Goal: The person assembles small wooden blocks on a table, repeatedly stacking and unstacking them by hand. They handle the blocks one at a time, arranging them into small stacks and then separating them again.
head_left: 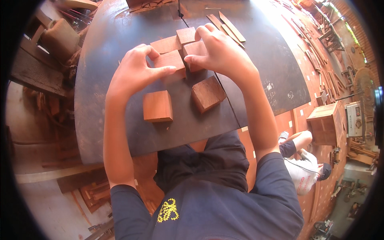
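Observation:
My left hand (134, 70) curves around a reddish wooden block (171, 60), its thumb along the near side and its fingertips at the far left corner. Gripped in my right hand (224, 50) is another wooden block (195, 49), with the thumb in front and the fingers over its far right side. Just behind these two stand a wider block (165, 43) and a smaller-looking block (186, 35), all grouped closely. Nearer to me, a smooth block (157, 105) and a darker, rough-grained block (209, 94) sit apart on the dark tabletop (188, 132).
Thin wooden strips (227, 29) lie beyond my right hand. A seam (232, 108) runs across the tabletop. To the right, a seated person (306, 166) in a light shirt is near a wooden cabinet (323, 122). Machinery (60, 40) stands at the left.

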Available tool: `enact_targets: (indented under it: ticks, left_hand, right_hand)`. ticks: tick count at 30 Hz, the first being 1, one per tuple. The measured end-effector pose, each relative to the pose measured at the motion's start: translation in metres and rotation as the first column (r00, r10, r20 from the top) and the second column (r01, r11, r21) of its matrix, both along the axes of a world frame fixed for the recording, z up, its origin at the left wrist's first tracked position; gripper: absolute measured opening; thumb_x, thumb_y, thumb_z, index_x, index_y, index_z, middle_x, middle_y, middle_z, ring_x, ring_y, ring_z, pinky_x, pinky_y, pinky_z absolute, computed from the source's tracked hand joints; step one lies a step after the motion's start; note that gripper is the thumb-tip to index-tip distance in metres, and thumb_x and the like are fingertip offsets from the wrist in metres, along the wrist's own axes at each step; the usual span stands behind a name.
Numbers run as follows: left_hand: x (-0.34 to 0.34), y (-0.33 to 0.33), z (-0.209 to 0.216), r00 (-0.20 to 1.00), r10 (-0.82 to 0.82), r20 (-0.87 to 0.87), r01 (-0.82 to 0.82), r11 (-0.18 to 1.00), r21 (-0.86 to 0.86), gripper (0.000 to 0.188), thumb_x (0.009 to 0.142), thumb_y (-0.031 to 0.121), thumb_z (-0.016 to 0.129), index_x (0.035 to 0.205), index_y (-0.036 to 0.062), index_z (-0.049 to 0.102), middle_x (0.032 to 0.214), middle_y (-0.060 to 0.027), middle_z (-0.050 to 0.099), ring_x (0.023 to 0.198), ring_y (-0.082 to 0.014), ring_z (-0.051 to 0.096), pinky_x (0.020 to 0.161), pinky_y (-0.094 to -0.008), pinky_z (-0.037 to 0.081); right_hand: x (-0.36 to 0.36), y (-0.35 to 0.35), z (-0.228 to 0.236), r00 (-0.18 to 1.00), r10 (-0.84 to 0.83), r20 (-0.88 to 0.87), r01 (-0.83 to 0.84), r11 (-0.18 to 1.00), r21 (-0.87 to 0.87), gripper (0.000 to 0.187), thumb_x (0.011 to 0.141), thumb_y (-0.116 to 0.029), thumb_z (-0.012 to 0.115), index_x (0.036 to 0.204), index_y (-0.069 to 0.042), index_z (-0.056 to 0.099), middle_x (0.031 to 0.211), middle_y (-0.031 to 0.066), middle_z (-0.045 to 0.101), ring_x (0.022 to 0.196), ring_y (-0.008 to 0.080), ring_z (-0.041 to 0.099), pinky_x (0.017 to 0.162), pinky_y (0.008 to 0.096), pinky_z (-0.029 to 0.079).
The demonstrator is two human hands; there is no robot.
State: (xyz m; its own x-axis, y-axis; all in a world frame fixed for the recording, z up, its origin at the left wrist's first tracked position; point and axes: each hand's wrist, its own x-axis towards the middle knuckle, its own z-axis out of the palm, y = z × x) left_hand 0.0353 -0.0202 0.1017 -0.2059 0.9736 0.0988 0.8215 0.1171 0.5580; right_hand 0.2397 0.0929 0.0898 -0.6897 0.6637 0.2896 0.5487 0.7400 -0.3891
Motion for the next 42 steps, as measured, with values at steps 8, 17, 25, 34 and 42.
enact_targets:
  ticks: [8,17,25,34,42]
  left_hand:
    - [-0.003,0.004,-0.012,0.989,-0.028,-0.148,0.056,0.981,0.186,0.056,0.068,0.043,0.086,0.102,0.0018,0.07,0.107,-0.0107,0.066,0.1,-0.0282,0.065,0.088,-0.0385,0.052]
    - [-0.014,0.013,-0.021,0.973,-0.217,-0.081,0.231,0.939,0.255,0.054,0.077,0.038,0.082,0.114,0.0011,0.067,0.124,-0.011,0.065,0.12,-0.0301,0.059,0.101,-0.0412,0.048]
    - [-0.023,0.017,-0.041,0.979,-0.203,-0.024,0.203,0.955,0.215,0.08,0.081,0.047,0.078,0.136,-0.0031,0.051,0.144,-0.0232,0.049,0.136,-0.036,0.046,0.112,-0.042,0.038]
    - [-0.026,0.023,-0.048,0.962,-0.222,0.161,0.201,0.97,0.136,0.089,0.08,0.047,0.078,0.143,-0.0053,0.043,0.147,-0.0244,0.046,0.139,-0.0338,0.043,0.115,-0.0415,0.034]
    - [-0.028,0.026,-0.048,0.955,-0.266,0.133,0.24,0.953,0.185,0.075,0.081,0.042,0.078,0.14,0.0047,0.052,0.149,-0.021,0.046,0.139,-0.0346,0.043,0.115,-0.0433,0.035]
  right_hand:
    - [0.01,0.008,-0.002,0.996,0.068,0.065,-0.063,0.995,-0.071,0.076,0.075,-0.042,0.081,0.133,-0.005,0.049,0.13,0.016,0.055,0.106,0.0357,0.062,0.091,0.0418,0.049]
    - [0.007,0.028,-0.019,0.984,0.163,0.076,-0.151,0.978,-0.143,0.1,0.071,-0.037,0.086,0.152,-0.013,0.033,0.146,0.0141,0.047,0.123,0.0354,0.055,0.101,0.0401,0.047]
    - [0.005,0.023,-0.016,0.992,0.069,0.11,-0.053,0.988,-0.143,0.104,0.069,-0.042,0.087,0.152,-0.012,0.033,0.135,0.02,0.055,0.119,0.0372,0.057,0.098,0.0413,0.048]
    - [0.006,0.019,-0.003,0.983,0.12,0.138,-0.085,0.968,-0.237,0.103,0.069,-0.042,0.087,0.15,-0.007,0.034,0.106,0.0271,0.066,0.1,0.04,0.065,0.084,0.0442,0.051]
    - [0.004,0.019,-0.007,0.989,0.116,0.097,-0.097,0.978,-0.183,0.099,0.07,-0.038,0.087,0.149,-0.006,0.036,0.101,0.028,0.067,0.096,0.0407,0.065,0.083,0.0448,0.051]
